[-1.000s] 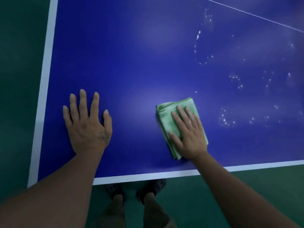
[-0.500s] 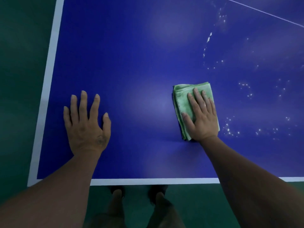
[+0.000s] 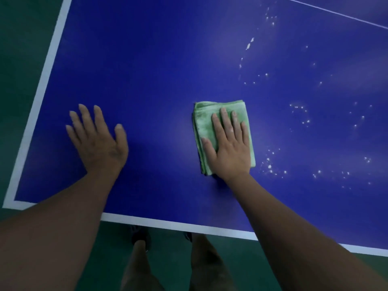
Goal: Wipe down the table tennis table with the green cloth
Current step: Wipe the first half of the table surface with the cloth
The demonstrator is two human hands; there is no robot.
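1. Green cloth (image 3: pixel 204 122): folded, flat on blue worktop (image 3: pixel 157 70), near front edge.
2. Right hand (image 3: pixel 228 152): fingers straight, pressing cloth. Left hand (image 3: pixel 98 141): spread flat, bracing, well apart.
3. Step: mid-wipe. Next, likely: push rightward across white specks (image 3: pixel 270 164).

Cloth (image 3: pixel 204 122) lies flat on the table (image 3: pixel 157 59), a short way in from the near edge. Right hand (image 3: pixel 230 150) rests on top of the cloth, palm down, fingers straight, covering its right and near part (left strip and far edge exposed). Left hand (image 3: pixel 98 141) lies flat on the table well left of the cloth. Scattered specks (image 3: pixel 270 162) sit just right of the cloth and farther behind it. Nearer than the cloth, past the table edge, shoes (image 3: pixel 139 236) stand on the floor (image 3: pixel 21 38).
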